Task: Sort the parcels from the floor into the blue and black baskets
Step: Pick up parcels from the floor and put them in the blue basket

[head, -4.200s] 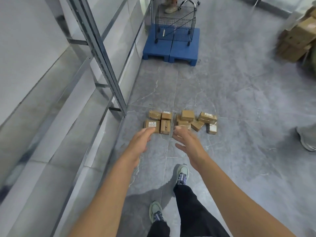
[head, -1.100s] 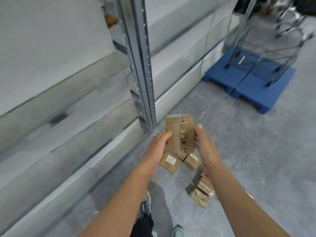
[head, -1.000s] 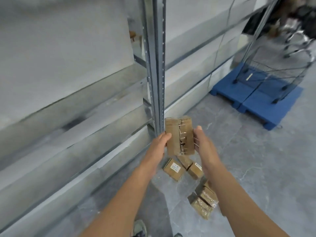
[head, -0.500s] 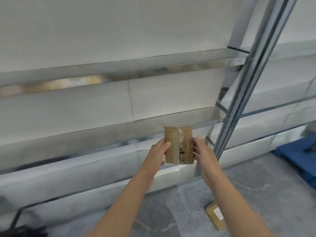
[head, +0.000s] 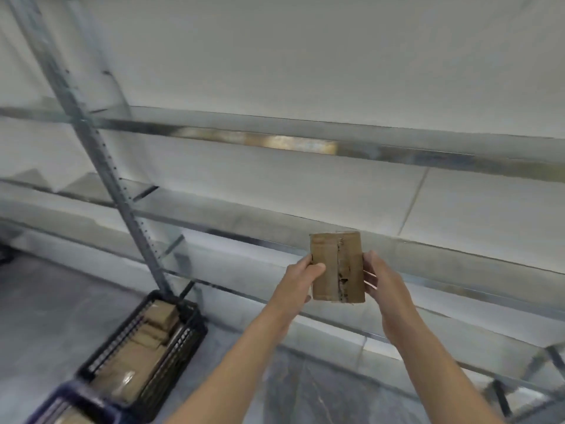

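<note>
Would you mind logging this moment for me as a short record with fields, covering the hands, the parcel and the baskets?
held item: brown parcel, upright, taped seam facing the camera
left hand: grips the parcel's left edge
right hand: holds its right edge
black basket: on the floor, lower left, parcels inside
blue basket: nearer, bottom-left corner, partly cut off
backdrop: metal shelving

My left hand [head: 301, 278]: fingers behind the parcel [head: 336, 267], hidden. My right hand [head: 382, 283]: fingertips hidden there too. Its back face unseen, front marks too blurred to read. The blue basket [head: 70, 390] is cut off at the bottom edge. The packed parcels [head: 143, 359] in the black basket [head: 197, 322] are smeared, uncountable.
</note>
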The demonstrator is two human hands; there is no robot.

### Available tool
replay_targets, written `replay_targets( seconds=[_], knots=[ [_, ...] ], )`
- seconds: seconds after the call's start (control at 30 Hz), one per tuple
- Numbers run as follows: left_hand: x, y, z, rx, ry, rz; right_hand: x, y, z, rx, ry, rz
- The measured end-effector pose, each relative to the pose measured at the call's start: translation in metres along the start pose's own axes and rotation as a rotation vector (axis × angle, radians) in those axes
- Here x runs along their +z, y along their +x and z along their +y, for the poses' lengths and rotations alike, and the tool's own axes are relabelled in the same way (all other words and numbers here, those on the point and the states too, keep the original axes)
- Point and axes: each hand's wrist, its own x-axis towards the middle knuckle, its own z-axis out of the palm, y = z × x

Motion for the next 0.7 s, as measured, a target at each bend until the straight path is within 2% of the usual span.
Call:
replay_targets(
  seconds=[0.2,0.4,0.7],
  knots=[
    [-0.047,-0.041,-0.004,-0.048,-0.081,0.306,0.067,0.010,-0.005,-0.017,-0.026,-0.290],
    [-0.064,-0.087,-0.016,-0.057,-0.142,0.566,0.113,0.002,-0.002,-0.035,-0.080,-0.582],
    [-0.083,-0.155,-0.053,-0.128,-0.280,0.821,0.177,-0.034,0.023,0.029,-0.139,-0.859]
  ],
)
